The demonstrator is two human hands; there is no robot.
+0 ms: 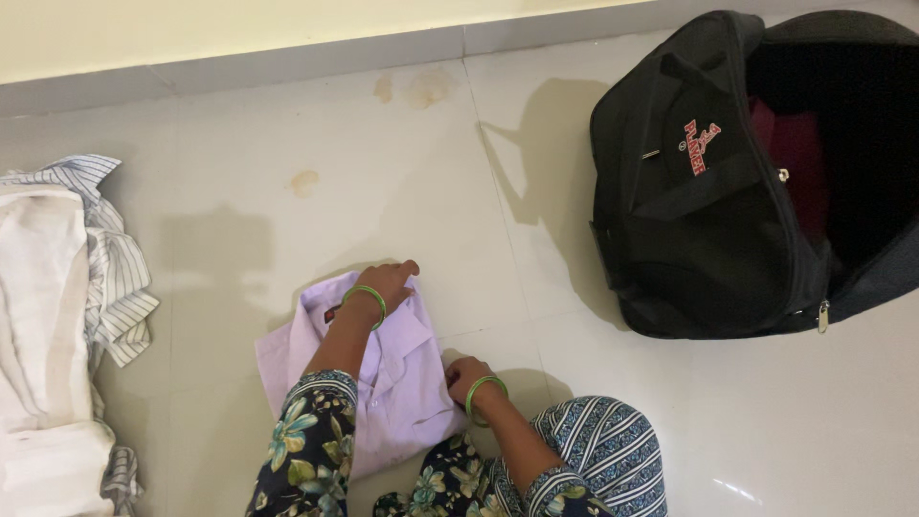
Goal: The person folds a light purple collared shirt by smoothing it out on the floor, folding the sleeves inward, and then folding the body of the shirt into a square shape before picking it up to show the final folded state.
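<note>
I had my left hand pressed flat and open on the collar end of the folded lilac shirt, pinning it to the tiled floor. My right hand pinched the shirt's right edge, apparently to keep the fold square. The black bag stood unzipped well off to the right, and the pile of pale clothes lay to the left.

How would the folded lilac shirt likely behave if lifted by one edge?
The shirt is thin cloth lying flat on the tiled floor, so it would probably droop and unfold. It looks light for its size. With the left hand and right hand both pressing on it, it may slide on the smooth tiles if pushed.
</note>
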